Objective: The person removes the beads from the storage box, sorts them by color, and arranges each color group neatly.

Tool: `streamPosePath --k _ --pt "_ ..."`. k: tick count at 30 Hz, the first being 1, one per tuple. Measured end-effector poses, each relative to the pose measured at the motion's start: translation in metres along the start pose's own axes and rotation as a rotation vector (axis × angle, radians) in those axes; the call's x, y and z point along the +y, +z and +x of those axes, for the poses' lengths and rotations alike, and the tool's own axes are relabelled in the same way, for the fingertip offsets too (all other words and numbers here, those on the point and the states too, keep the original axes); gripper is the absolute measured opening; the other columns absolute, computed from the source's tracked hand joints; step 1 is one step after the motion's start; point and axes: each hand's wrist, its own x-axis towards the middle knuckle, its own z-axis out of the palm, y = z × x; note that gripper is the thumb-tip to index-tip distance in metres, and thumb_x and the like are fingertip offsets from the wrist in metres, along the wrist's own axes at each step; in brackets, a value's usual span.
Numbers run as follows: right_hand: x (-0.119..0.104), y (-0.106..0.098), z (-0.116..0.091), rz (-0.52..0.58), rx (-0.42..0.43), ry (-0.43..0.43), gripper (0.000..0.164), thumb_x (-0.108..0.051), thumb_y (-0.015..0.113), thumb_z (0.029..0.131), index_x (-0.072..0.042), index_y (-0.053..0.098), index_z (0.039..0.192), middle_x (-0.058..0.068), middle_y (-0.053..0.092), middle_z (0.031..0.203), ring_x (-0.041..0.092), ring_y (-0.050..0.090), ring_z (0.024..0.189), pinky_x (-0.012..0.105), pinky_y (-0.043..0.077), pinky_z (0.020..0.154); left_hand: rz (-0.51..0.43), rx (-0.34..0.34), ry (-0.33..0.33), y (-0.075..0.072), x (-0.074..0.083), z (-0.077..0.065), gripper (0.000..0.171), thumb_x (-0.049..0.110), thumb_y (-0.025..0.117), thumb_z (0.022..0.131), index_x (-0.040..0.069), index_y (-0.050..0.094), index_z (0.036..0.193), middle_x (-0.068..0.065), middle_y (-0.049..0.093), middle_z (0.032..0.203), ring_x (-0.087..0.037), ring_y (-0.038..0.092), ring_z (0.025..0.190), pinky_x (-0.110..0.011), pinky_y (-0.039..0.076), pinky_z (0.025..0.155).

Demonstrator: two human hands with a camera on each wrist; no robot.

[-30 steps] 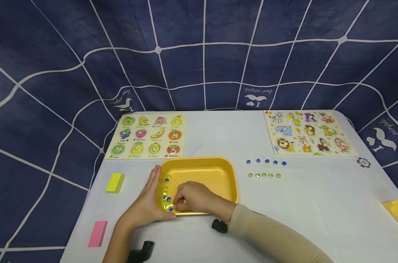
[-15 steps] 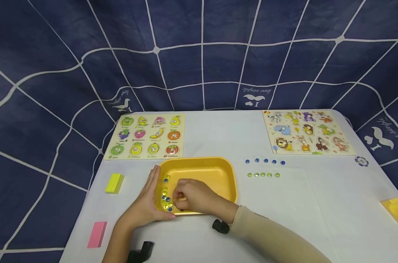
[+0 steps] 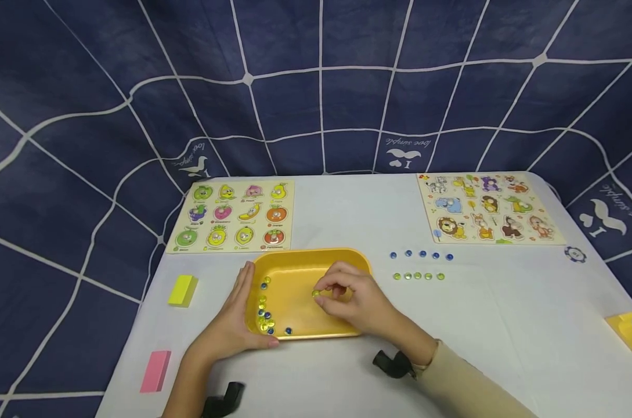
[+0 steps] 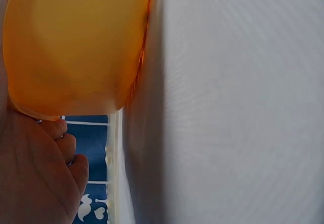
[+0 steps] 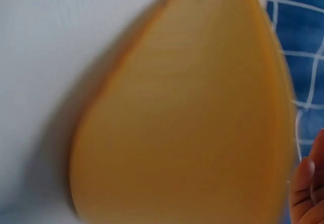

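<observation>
A yellow-green glass gem [image 3: 316, 294] is pinched between the thumb and forefinger of my right hand [image 3: 363, 299], above the yellow tray [image 3: 316, 252]. My left hand [image 3: 231, 328] rests against the tray's left front corner, fingers straight along the left wall and thumb along the front rim. Several yellow-green and blue gems lie inside along that left wall; one blue gem [image 3: 288, 331] sits apart near the front wall. Only the tray's outer wall [image 5: 182, 123] and part of my right hand show in the right wrist view, which is blurred. The left wrist view hides the gems.
Right of the tray lie a row of blue gems [image 3: 422, 254] and a row of yellow-green gems [image 3: 418, 276]. A fruit puzzle board [image 3: 232, 223] and an animal puzzle board [image 3: 490, 212] lie behind. Yellow [image 3: 182, 291] and pink blocks [image 3: 155, 371] stand left, a yellow arch block [image 3: 629, 332] right.
My right hand has lifted from the tray's front left and moved right with a yellow-green gem between its fingertips. The lone blue gem by the front wall is uncovered. My left hand stays put.
</observation>
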Motion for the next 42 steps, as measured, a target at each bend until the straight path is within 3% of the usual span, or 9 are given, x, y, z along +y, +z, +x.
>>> streamPosePath --k 7,13,24,29,33,42 --pt "-0.001 -0.046 -0.004 -0.047 0.161 -0.054 0.016 -0.008 0.074 0.079 -0.017 0.069 0.092 -0.004 0.059 0.088 0.009 0.052 0.073 0.020 0.048 0.064 -0.001 -0.003 0.000 -0.001 -0.001 0.001 0.145 0.061 0.087 0.045 0.038 -0.012 0.149 0.003 -0.010 0.161 -0.022 -0.007 0.149 -0.063 0.015 0.112" --pt "0.016 -0.078 -0.018 -0.121 0.273 -0.069 0.028 0.005 0.075 0.072 -0.016 0.070 0.091 -0.001 0.062 0.087 0.009 0.053 0.071 0.018 0.047 0.064 -0.014 -0.004 -0.005 0.000 0.000 0.001 0.145 0.060 0.087 0.045 0.038 -0.011 0.149 0.003 -0.010 0.161 -0.022 -0.007 0.149 -0.063 0.015 0.112" --pt "0.066 -0.143 -0.071 -0.400 0.367 0.204 0.014 -0.003 0.074 0.079 -0.014 0.070 0.087 -0.007 0.058 0.084 0.001 0.049 0.071 0.009 0.041 0.062 -0.015 -0.007 -0.010 0.000 0.001 0.001 0.145 0.059 0.087 0.046 0.036 -0.011 0.150 0.002 -0.009 0.161 -0.022 -0.007 0.149 -0.063 0.014 0.112" --pt "0.085 -0.165 -0.093 -0.487 0.303 0.377 0.007 -0.012 0.070 0.084 -0.012 0.069 0.091 -0.004 0.059 0.083 0.000 0.048 0.070 0.010 0.041 0.059 -0.023 -0.009 -0.019 0.000 0.002 0.001 0.144 0.059 0.087 0.046 0.038 -0.011 0.149 0.003 -0.009 0.161 -0.022 -0.007 0.148 -0.063 0.013 0.113" --pt "0.094 -0.177 -0.104 -0.561 0.211 0.501 0.013 -0.022 0.066 0.089 -0.011 0.067 0.096 0.000 0.059 0.088 0.002 0.048 0.071 0.013 0.042 0.057 -0.020 -0.007 -0.024 -0.001 0.002 0.001 0.144 0.059 0.087 0.046 0.038 -0.012 0.148 0.003 -0.009 0.161 -0.023 -0.007 0.149 -0.063 0.014 0.113" --pt "0.103 -0.192 -0.112 -0.586 -0.007 0.669 0.023 -0.029 0.063 0.090 -0.008 0.065 0.099 0.003 0.058 0.088 0.010 0.048 0.075 0.018 0.042 0.059 -0.023 -0.011 -0.030 0.000 0.003 0.001 0.145 0.059 0.088 0.045 0.037 -0.011 0.149 0.004 -0.009 0.161 -0.021 -0.008 0.148 -0.062 0.013 0.113"
